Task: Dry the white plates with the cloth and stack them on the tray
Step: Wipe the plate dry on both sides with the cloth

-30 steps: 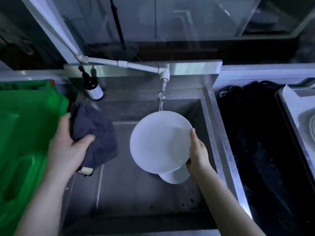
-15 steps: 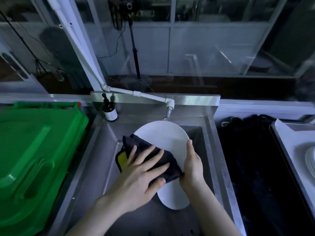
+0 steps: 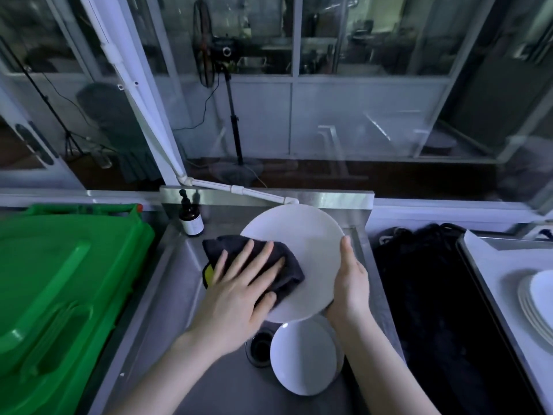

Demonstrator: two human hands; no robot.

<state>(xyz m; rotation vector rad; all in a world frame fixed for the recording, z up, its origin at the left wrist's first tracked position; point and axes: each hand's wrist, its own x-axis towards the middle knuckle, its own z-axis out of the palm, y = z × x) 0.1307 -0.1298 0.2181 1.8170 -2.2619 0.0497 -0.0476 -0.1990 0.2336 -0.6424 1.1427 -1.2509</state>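
Over the steel sink I hold a white plate [image 3: 311, 244] tilted toward me. My right hand [image 3: 350, 283] grips its right rim, thumb on the face. My left hand [image 3: 239, 292] presses a dark cloth [image 3: 287, 265] flat against the plate's left half, fingers spread and straight. Below, a stack of white plates [image 3: 305, 357] lies in the sink basin. At the far right, more white plates [image 3: 535, 304] sit stacked on a tray [image 3: 484, 265].
A green plastic bin lid [image 3: 65, 289] fills the left side. A brown pump bottle [image 3: 191, 218] stands at the sink's back left corner. A white pipe tap [image 3: 239, 189] runs above the sink [image 3: 179, 295]. The drain [image 3: 259, 347] shows beside the lower plates. A black mat [image 3: 431, 310] lies right of the sink.
My left hand brought the cloth from the sink's left edge onto the plate and now presses it there. The plate has been lifted higher, and the view tilted up.
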